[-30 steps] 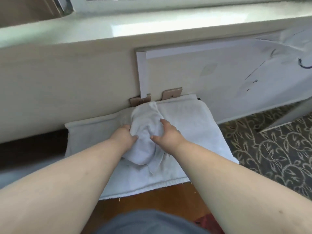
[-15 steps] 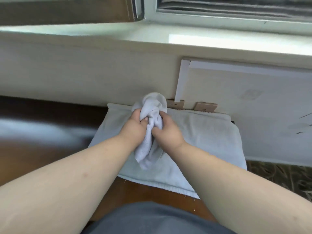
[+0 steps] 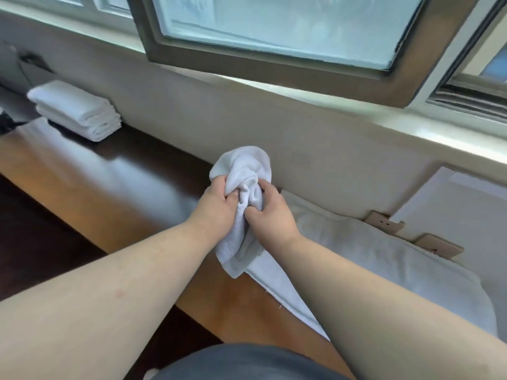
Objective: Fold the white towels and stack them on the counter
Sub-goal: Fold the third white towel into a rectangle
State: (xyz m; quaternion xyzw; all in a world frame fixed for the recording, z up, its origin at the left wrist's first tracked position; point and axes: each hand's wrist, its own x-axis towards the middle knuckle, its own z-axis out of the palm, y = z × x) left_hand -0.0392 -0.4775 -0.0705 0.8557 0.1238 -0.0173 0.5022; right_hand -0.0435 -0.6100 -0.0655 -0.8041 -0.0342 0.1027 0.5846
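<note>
A small crumpled white towel (image 3: 241, 171) is bunched up in the air above the wooden counter (image 3: 90, 193). My left hand (image 3: 216, 207) grips its left side and my right hand (image 3: 270, 212) grips its right side, the two hands close together. Its lower end hangs between my wrists. A larger white towel (image 3: 370, 256) lies spread flat on the counter to the right, under my right forearm. At the far left of the counter, against the wall, sits a stack of folded white towels (image 3: 76, 111).
A beige wall runs behind the counter, with a window sill (image 3: 411, 127) and an open window frame above it. Two tan wall plates (image 3: 384, 223) sit behind the flat towel. A dark object lies at the far left edge.
Both hands have lifted the crumpled towel off the flat towel and carried it left. My view has swung left and up, bringing the folded stack and the window into sight.
</note>
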